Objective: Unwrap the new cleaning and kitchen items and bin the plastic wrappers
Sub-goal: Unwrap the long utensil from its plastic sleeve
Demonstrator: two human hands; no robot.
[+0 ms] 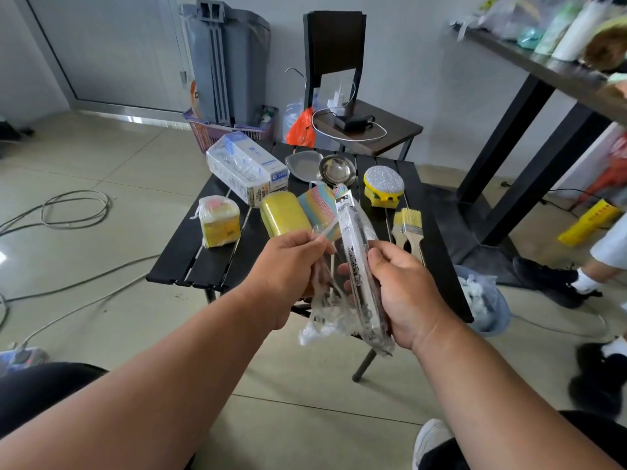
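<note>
Right hand (400, 293) clamps the long clear-plastic-wrapped pack with printed label (356, 252) above the black slatted table (203, 266); left hand (288, 259) pinches its loose torn clear wrapper flap (325, 300). Best: hold pack firm, peel flap away lengthwise, then drop wrapper in blue floor bin (488, 307).

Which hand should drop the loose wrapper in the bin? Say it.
Probably the left hand: it pinches the loose wrapper, while the right hand grips the packaged item. The bin sits rightward, though.
</note>
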